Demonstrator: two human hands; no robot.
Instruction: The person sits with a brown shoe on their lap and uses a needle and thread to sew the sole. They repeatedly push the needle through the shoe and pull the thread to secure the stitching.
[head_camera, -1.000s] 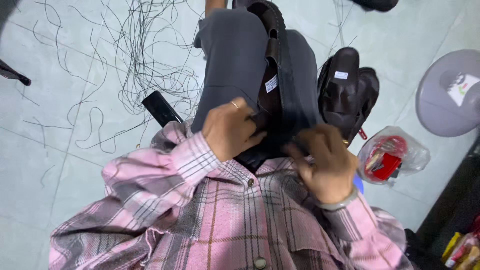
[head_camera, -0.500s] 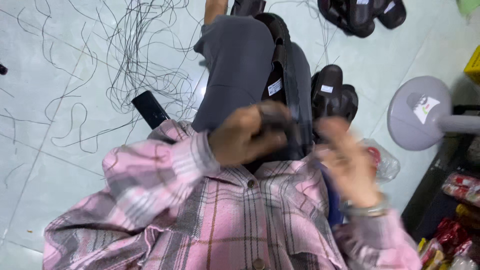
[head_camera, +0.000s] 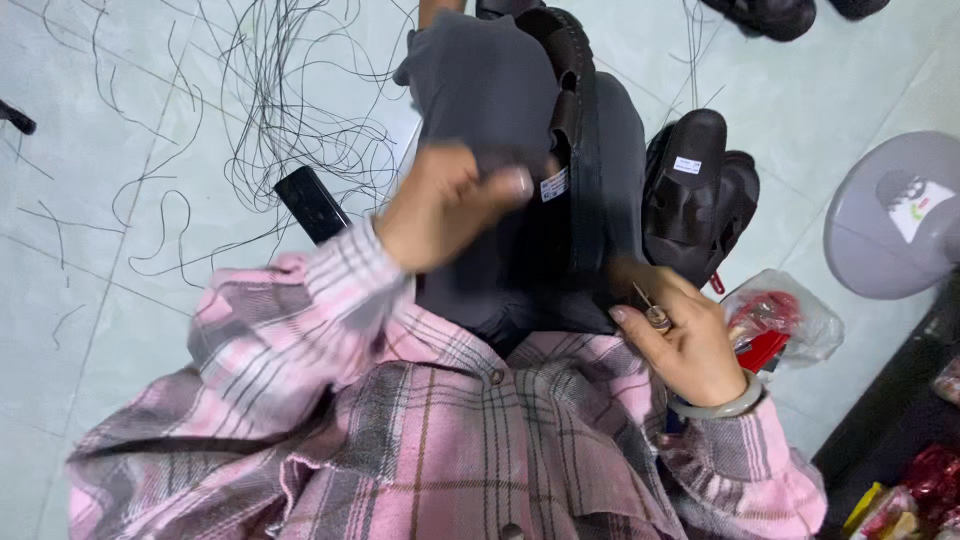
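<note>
Black sandal (head_camera: 575, 150) lies on the lap, left hand (head_camera: 445, 205) pinching its edge, right hand (head_camera: 685, 335) gripping an awl (head_camera: 650, 305).

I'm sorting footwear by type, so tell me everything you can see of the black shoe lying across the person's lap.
The black shoe is a chunky sandal of matte, rubbery-looking material with a thick ridged sole. It lies on its side along the grey-trousered leg, sole edge facing the camera. A small white tag hangs from it. The left hand grips its upper part; the right hand, pinching a small metal tool, meets its lower end.
</note>
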